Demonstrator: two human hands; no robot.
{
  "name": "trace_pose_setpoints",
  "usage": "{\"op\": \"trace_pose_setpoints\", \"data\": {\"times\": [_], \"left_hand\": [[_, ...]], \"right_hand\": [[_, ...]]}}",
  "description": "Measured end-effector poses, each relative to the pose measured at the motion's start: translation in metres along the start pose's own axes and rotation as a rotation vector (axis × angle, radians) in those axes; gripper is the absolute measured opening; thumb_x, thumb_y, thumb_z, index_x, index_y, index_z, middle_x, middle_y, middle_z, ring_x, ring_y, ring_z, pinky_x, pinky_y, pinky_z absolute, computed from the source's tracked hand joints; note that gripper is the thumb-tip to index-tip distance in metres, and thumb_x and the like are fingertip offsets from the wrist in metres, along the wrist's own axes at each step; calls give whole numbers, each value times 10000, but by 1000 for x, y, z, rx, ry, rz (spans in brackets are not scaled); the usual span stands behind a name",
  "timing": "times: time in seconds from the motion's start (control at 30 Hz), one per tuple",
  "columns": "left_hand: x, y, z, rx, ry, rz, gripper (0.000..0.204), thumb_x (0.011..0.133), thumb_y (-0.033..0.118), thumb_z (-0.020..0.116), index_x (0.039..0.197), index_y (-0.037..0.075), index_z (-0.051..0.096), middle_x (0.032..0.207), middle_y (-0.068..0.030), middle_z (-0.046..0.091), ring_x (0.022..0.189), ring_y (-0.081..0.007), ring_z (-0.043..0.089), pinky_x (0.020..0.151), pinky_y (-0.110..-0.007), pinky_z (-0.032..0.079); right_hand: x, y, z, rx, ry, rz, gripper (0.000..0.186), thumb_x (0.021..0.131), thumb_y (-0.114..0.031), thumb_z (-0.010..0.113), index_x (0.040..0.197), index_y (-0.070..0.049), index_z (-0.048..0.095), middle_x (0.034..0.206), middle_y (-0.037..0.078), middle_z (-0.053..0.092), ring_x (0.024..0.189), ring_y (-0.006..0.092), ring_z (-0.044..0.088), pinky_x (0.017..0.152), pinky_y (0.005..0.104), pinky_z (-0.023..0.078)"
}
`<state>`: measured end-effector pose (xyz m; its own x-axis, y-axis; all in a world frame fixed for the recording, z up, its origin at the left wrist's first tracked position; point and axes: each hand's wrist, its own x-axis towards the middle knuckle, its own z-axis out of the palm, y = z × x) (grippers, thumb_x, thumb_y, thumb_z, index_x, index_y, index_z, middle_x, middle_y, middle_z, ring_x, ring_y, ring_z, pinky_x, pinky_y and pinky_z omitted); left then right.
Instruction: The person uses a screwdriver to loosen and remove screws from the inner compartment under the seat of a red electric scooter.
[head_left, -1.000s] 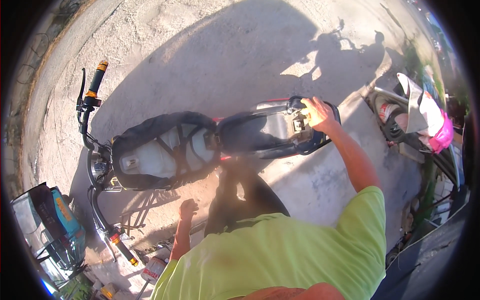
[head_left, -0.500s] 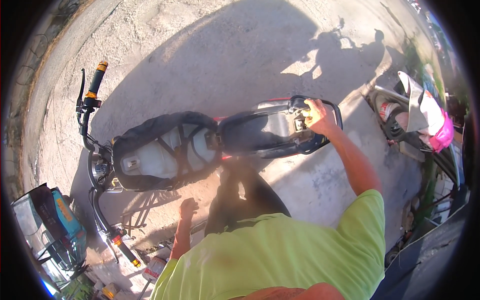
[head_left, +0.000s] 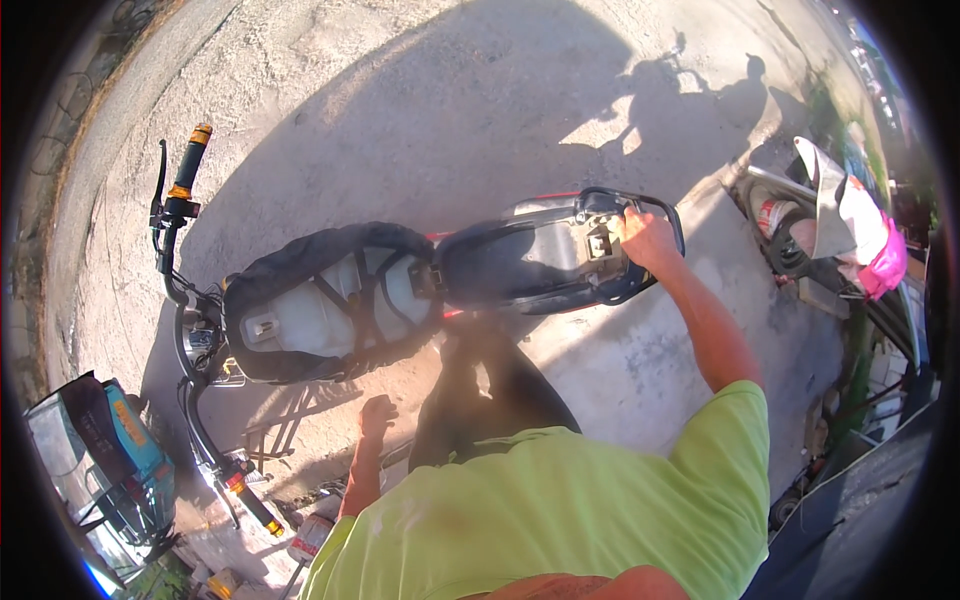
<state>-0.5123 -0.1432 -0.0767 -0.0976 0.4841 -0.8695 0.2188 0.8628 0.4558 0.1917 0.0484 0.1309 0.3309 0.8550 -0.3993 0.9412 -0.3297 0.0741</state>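
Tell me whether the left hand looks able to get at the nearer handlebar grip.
Probably yes: the left hand hangs beside the body, apparently holding nothing, and nothing visibly blocks the way to the nearer handlebar grip, though it may take some stretch to the left.

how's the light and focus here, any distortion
In the head view, hard sun lights the right hand and throws a broad shadow on the ground; also in the head view, a hazy patch softens the dark trousers, and the scene curves, fisheye-style, toward a black rim.
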Motion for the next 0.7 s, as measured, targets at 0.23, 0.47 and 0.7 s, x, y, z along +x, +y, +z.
{"op": "trace_pose_setpoints", "data": {"times": [0.23, 0.47, 0.7], "left_hand": [[3, -2, -2, 15, 8, -6, 402, 1068, 313, 655, 1391, 74, 643, 1074, -91, 767, 895, -210, 758, 703, -359, 567], [4, -15, -9, -58, 14, -27, 397, 1064, 312, 666, 1390, 87, 643, 1072, -88, 766, 892, -202, 754, 701, -353, 564], [6, -15, -1, -138, 17, -16, 318, 1029, 229, 711, 1307, 76, 691, 991, -98, 773, 762, -211, 761, 557, -301, 556]], "right_hand": [[-11, 29, 13, 195, 278, -495, 319, 898, -163, 678, 1214, -114, 679, 1238, 183, 688, 1076, 414, 717, 900, 519, 591], [-67, 28, 2, 307, 201, -61, 329, 898, -253, 747, 1165, -85, 655, 1221, 147, 683, 1040, 417, 707, 878, 519, 580], [-97, 29, 34, 396, 179, 86, 284, 906, -250, 752, 1091, -49, 672, 1153, 170, 706, 1042, 408, 704, 878, 505, 572]]}}
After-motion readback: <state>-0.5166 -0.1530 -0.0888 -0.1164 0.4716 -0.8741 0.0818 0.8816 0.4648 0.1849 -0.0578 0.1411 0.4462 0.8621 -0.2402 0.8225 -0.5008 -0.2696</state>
